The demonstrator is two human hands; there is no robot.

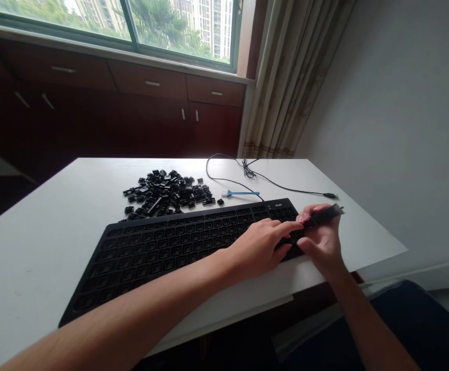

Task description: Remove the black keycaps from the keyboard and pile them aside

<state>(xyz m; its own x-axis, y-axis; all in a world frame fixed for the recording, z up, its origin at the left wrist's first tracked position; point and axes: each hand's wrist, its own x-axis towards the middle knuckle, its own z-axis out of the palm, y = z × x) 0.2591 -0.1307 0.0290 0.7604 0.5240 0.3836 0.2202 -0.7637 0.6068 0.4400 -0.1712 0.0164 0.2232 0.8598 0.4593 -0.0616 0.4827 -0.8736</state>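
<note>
A black keyboard (162, 242) without keycaps lies slantwise on the white table. My left hand (261, 245) reaches across its right part, fingers pointing right, index fingertip at a dark brush-like object (325, 216). My right hand (322, 242) is closed around that object at the keyboard's right end; its bristly end sticks out to the right, slightly blurred. What lies between my left thumb and fingers is too small to make out. Behind the keyboard is a heap of black keycaps (162, 193). Beside the heap rests a small blue brush (243, 193) with a white head.
A black cable (286, 184) runs from the keyboard's back edge, bundled near the table's far edge, its plug (330, 196) toward the right. The white table (371, 232) ends close to my right forearm. Cabinets, a window and a curtain stand behind.
</note>
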